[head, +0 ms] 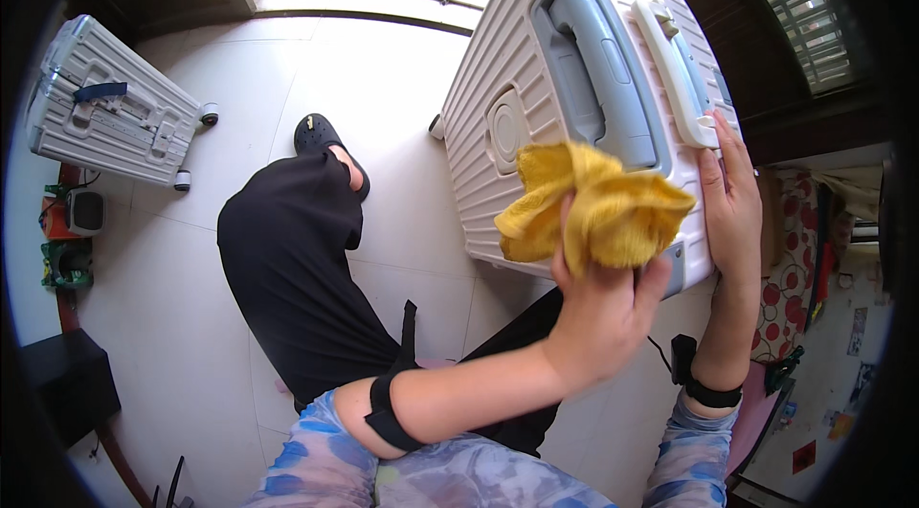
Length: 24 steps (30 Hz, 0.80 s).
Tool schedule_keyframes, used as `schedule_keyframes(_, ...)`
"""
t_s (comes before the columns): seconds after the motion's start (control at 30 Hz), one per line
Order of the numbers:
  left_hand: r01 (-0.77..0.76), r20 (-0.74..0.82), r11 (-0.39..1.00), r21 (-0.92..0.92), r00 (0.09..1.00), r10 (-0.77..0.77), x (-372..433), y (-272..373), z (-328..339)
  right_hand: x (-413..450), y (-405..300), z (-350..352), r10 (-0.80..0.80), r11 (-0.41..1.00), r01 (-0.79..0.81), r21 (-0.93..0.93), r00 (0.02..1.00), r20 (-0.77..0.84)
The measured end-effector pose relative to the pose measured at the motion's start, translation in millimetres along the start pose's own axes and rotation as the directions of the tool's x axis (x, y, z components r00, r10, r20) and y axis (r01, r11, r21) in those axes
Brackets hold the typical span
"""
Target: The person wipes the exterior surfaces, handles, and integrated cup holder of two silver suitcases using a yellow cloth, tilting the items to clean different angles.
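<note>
A white ribbed hard-shell suitcase point(495, 98) with a blue-grey carry handle point(610, 63) on its edge stands tilted before me at the upper right. My left hand point(603, 314) holds a bunched yellow cloth point(596, 206) against or just over the suitcase's lower corner; the motion is slightly blurred. My right hand point(734, 199) lies along the far right side of the suitcase, its fingertips by the end of a white handle point(671, 84). The fingers there are fairly straight and rest on the shell.
A smaller silver ribbed suitcase point(115, 113) on wheels is at the left. My black-trousered leg point(287, 242) and clog point(316, 136) are on the tiled floor point(402, 221). A black box point(72, 379) sits lower left; a red-dotted cloth point(786, 278) is at the right.
</note>
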<state>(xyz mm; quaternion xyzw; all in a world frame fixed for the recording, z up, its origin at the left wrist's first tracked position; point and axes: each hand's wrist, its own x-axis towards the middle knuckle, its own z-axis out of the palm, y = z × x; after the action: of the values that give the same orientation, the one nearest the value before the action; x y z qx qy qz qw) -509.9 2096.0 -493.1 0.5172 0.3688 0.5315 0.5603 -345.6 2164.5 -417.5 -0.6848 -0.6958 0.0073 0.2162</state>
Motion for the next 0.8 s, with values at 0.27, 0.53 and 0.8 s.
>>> schedule_keyframes(0.27, -0.109, -0.176, 0.988, -0.105, 0.98, 0.089, 49, -62, -30, -1, 13, 7, -0.076, 0.997, 0.077, 0.032, 0.997, -0.013)
schedule_keyframes(0.53, -0.308, 0.152, 0.944, 0.117, 0.945, 0.289, -56, -25, -31, -5, 17, 16, 0.028, 0.998, -0.029, -0.052, 1.0, -0.01)
schedule_keyframes(0.8, -0.184, -0.215, 0.973, -0.139, 0.965, 0.152, 22, -46, -18, -14, 9, 16, 0.051, 0.997, -0.052, -0.064, 0.998, -0.024)
